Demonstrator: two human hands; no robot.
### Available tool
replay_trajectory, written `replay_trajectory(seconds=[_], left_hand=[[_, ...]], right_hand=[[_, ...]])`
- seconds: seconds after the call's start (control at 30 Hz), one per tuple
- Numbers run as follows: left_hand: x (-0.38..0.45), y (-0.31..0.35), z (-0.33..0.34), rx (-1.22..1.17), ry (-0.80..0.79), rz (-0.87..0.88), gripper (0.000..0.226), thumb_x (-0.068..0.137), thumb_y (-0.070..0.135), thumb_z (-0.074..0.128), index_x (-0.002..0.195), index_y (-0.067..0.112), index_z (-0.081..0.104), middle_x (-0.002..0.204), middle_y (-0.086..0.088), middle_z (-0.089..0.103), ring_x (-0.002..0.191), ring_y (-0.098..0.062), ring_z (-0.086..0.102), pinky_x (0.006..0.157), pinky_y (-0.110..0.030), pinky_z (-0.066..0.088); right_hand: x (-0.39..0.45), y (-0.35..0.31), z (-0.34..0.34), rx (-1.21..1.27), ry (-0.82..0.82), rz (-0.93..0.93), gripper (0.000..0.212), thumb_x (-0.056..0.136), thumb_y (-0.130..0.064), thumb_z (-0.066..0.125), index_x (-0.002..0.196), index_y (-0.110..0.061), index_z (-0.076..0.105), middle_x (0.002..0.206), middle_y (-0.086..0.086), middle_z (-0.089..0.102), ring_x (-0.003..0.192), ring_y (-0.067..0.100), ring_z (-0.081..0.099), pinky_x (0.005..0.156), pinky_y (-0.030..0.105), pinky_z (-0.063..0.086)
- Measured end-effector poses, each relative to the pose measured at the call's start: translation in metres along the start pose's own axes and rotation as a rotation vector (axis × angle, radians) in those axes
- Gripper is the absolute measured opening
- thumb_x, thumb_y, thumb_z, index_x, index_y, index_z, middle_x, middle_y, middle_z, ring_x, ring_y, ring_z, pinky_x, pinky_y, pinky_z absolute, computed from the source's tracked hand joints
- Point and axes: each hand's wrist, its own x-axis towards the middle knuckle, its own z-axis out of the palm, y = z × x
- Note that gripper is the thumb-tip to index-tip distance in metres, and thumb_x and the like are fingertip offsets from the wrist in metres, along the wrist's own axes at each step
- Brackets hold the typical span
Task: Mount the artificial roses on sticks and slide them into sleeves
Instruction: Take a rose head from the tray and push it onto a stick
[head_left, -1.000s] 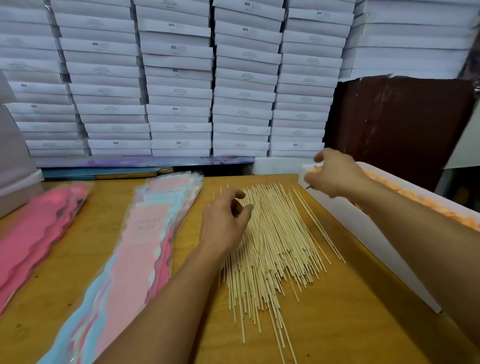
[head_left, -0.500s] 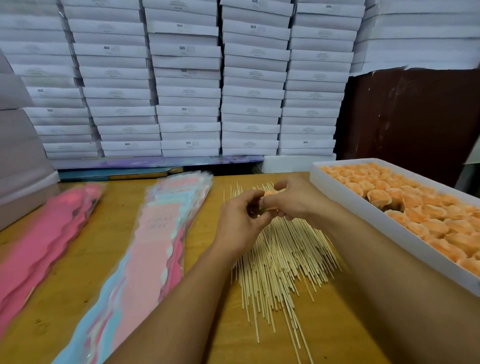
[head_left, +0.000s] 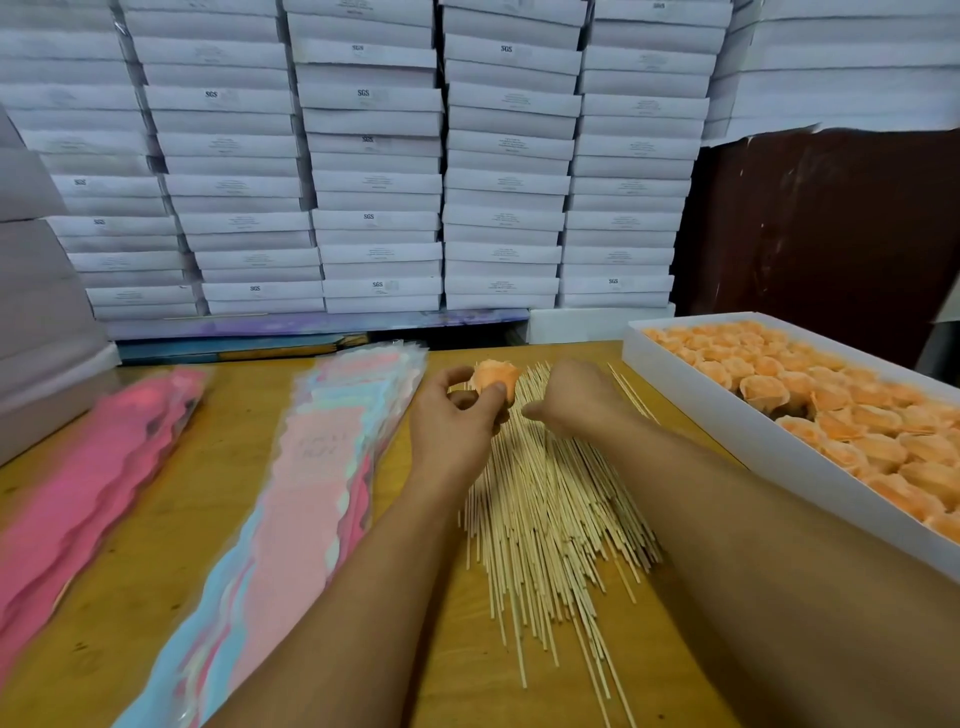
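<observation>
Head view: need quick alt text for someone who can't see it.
The left hand holds an orange rose above a pile of sticks on a wooden table, while the right hand reaches down onto the sticks. A white box of roses sits right; stacked sleeves lie left.

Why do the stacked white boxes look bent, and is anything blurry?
Head view: the wide-angle lens bows the stacked white boxes toward the edges; the pink scalloped sleeves at left look smeared, while the orange artificial rose in the left hand is fairly sharp; lighting is soft, without glare.
</observation>
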Motion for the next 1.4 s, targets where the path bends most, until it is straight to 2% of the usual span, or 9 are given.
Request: replay_trajectory(seconds=[0.2, 0.37, 0.47, 0.57, 0.73, 0.87, 1.07, 1.2, 1.4], left_hand=[[0.004, 0.002, -0.003, -0.113, 0.055, -0.076, 0.024, 0.088, 0.015, 0.071, 0.098, 0.028, 0.054, 0.067, 0.005, 0.073, 0.064, -0.014, 0.073, 0.059, -0.024, 0.059], [0.005, 0.002, -0.002, -0.162, 0.074, -0.115, 0.023, 0.087, 0.012, 0.071, 0.095, 0.027, 0.055, 0.07, 0.0, 0.072, 0.061, -0.015, 0.071, 0.058, -0.026, 0.058], [0.005, 0.003, -0.002, -0.172, 0.075, -0.115, 0.023, 0.087, 0.012, 0.071, 0.097, 0.025, 0.054, 0.073, -0.002, 0.072, 0.06, -0.015, 0.071, 0.056, -0.024, 0.057], [0.005, 0.003, -0.002, -0.179, 0.069, -0.119, 0.023, 0.087, 0.012, 0.071, 0.097, 0.026, 0.055, 0.069, -0.001, 0.073, 0.059, -0.014, 0.071, 0.055, -0.022, 0.056], [0.004, 0.003, -0.002, -0.206, 0.065, -0.143, 0.019, 0.088, 0.01, 0.07, 0.102, 0.017, 0.058, 0.066, 0.0, 0.072, 0.057, -0.014, 0.069, 0.054, -0.022, 0.056], [0.004, 0.004, -0.003, -0.214, 0.063, -0.186, 0.026, 0.089, 0.012, 0.069, 0.112, 0.002, 0.062, 0.082, -0.011, 0.072, 0.065, -0.019, 0.071, 0.06, -0.025, 0.057], [0.003, 0.007, -0.004, -0.298, 0.081, -0.227, 0.009, 0.091, 0.01, 0.068, 0.088, 0.017, 0.062, 0.079, -0.011, 0.072, 0.067, -0.021, 0.072, 0.06, -0.028, 0.058], [0.005, 0.009, -0.005, -0.407, 0.079, -0.294, 0.016, 0.092, 0.011, 0.066, 0.102, -0.001, 0.063, 0.078, -0.014, 0.072, 0.064, -0.019, 0.07, 0.054, -0.023, 0.055], [0.007, 0.02, -0.011, -0.732, 0.024, -0.438, 0.015, 0.095, 0.01, 0.061, 0.106, 0.0, 0.058, 0.069, -0.015, 0.071, 0.059, -0.018, 0.068, 0.058, -0.023, 0.057]], right_hand=[[0.01, -0.008, 0.004, -0.043, -0.087, 0.078, 0.025, 0.084, -0.024, 0.078, 0.083, -0.014, 0.055, 0.086, 0.006, 0.065, 0.075, 0.022, 0.067, 0.052, 0.027, 0.049], [0.015, -0.008, 0.002, -0.005, -0.145, 0.176, 0.028, 0.091, -0.013, 0.068, 0.066, -0.008, 0.056, 0.037, 0.003, 0.055, 0.031, 0.015, 0.052, 0.029, 0.011, 0.03], [0.016, -0.004, 0.001, -0.002, -0.161, 0.181, 0.02, 0.089, -0.005, 0.065, 0.068, -0.007, 0.064, 0.046, 0.006, 0.06, 0.047, 0.022, 0.064, 0.053, 0.025, 0.058], [0.016, 0.001, 0.001, 0.107, -0.191, 0.18, 0.02, 0.088, 0.0, 0.062, 0.07, -0.007, 0.066, 0.065, 0.013, 0.071, 0.064, 0.028, 0.073, 0.075, 0.039, 0.063], [0.017, 0.009, -0.002, 0.393, -0.195, 0.268, 0.018, 0.09, -0.004, 0.06, 0.074, 0.001, 0.066, 0.046, 0.009, 0.059, 0.034, 0.017, 0.047, 0.039, 0.023, 0.04], [0.012, 0.014, -0.004, 0.561, -0.22, 0.272, 0.014, 0.09, -0.005, 0.065, 0.077, 0.0, 0.067, 0.044, 0.005, 0.056, 0.034, 0.013, 0.045, 0.035, 0.02, 0.035], [0.001, 0.016, -0.009, 0.753, -0.243, 0.235, 0.008, 0.087, -0.002, 0.062, 0.079, -0.002, 0.065, 0.056, 0.008, 0.059, 0.035, 0.01, 0.043, 0.033, 0.02, 0.031], [-0.019, 0.016, -0.018, 0.942, -0.338, 0.138, 0.013, 0.082, 0.003, 0.052, 0.075, -0.008, 0.055, 0.057, 0.008, 0.062, 0.038, 0.01, 0.042, 0.031, 0.018, 0.026], [-0.05, 0.013, -0.026, 1.033, -0.379, 0.024, 0.02, 0.097, -0.011, 0.042, 0.108, -0.015, 0.057, 0.047, 0.004, 0.055, 0.032, 0.01, 0.036, 0.031, 0.015, 0.022]])
